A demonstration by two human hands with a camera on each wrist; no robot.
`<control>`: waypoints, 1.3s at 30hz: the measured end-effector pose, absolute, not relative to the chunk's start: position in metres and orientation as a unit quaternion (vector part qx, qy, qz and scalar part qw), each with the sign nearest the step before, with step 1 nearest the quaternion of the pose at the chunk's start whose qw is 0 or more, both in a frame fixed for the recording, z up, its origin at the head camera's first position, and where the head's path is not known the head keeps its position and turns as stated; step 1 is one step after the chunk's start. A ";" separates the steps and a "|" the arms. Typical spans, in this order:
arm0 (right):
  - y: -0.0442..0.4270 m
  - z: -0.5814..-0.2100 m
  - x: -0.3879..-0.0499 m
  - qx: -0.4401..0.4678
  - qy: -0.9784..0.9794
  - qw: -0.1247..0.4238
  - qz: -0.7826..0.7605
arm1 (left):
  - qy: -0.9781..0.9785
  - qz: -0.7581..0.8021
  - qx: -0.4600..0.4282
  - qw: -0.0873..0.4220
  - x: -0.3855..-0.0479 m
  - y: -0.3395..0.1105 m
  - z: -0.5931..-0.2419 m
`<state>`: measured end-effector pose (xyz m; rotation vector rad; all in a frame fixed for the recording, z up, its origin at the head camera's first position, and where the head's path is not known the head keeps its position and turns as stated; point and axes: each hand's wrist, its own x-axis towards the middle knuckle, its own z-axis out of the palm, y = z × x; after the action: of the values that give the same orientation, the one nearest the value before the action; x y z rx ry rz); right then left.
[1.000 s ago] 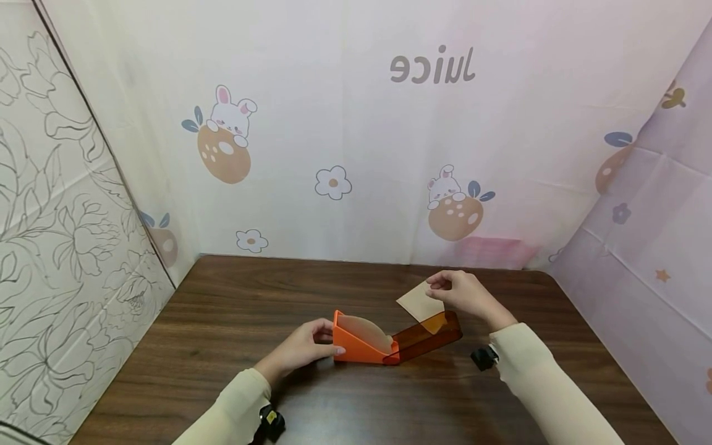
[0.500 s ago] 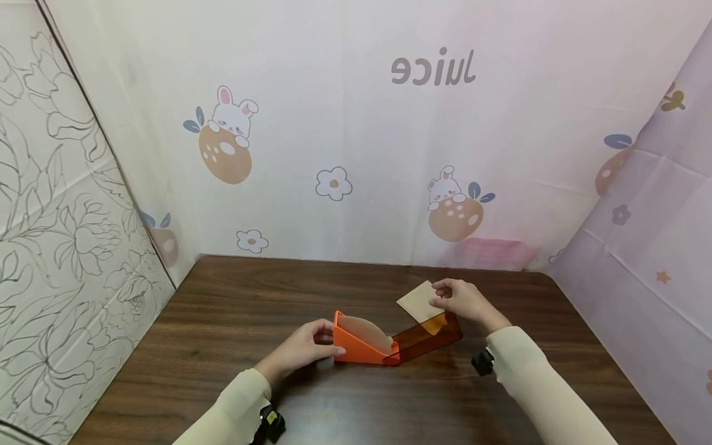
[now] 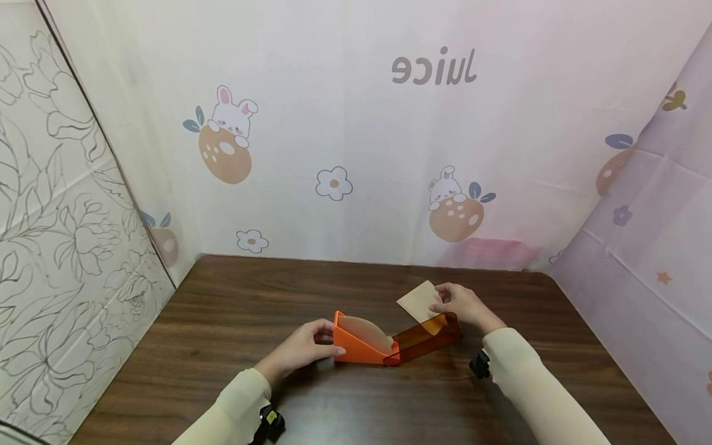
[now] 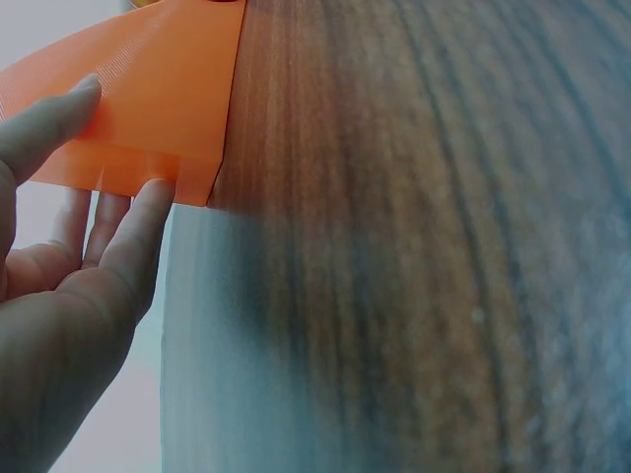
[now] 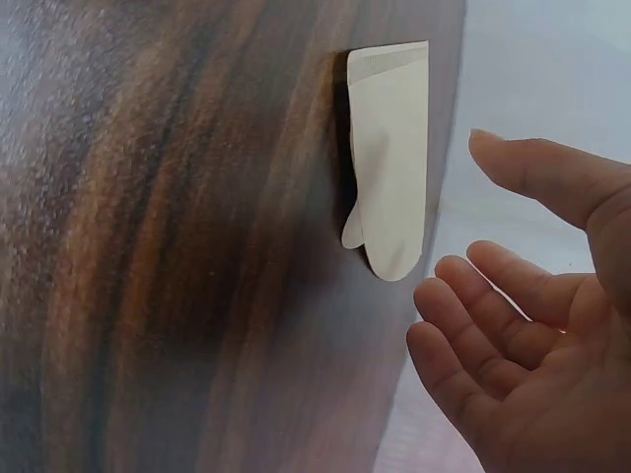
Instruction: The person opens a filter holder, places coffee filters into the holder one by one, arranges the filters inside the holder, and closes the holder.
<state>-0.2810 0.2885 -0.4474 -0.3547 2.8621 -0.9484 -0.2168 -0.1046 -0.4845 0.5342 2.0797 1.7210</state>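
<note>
On the brown table (image 3: 289, 408), near its middle, sits an orange holder (image 3: 356, 350), its amber lid (image 3: 418, 341) swung out to the right and pale paper (image 3: 364, 330) standing inside. The left hand (image 3: 303, 347) grips the holder's tall end, thumb on the near side, fingers behind. Just beyond the lid is a loose paper piece (image 3: 417, 302); beside it the right hand (image 3: 466, 304) has thumb and fingers parted, holding nothing. This piece looks light, flexible and easily creased, best pinched by an edge; the holder seems stiff, light and smooth, well suited to a grip at its tall end.
</note>
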 end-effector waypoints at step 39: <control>0.282 -0.452 -0.306 0.000 0.962 0.120 -0.243 | 0.749 0.606 0.188 0.190 -0.217 -0.104 -0.486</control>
<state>-0.3060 0.2822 -0.4517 -0.0002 2.8126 -0.7111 -0.2171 -0.1035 -0.4859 0.5289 2.1053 1.7040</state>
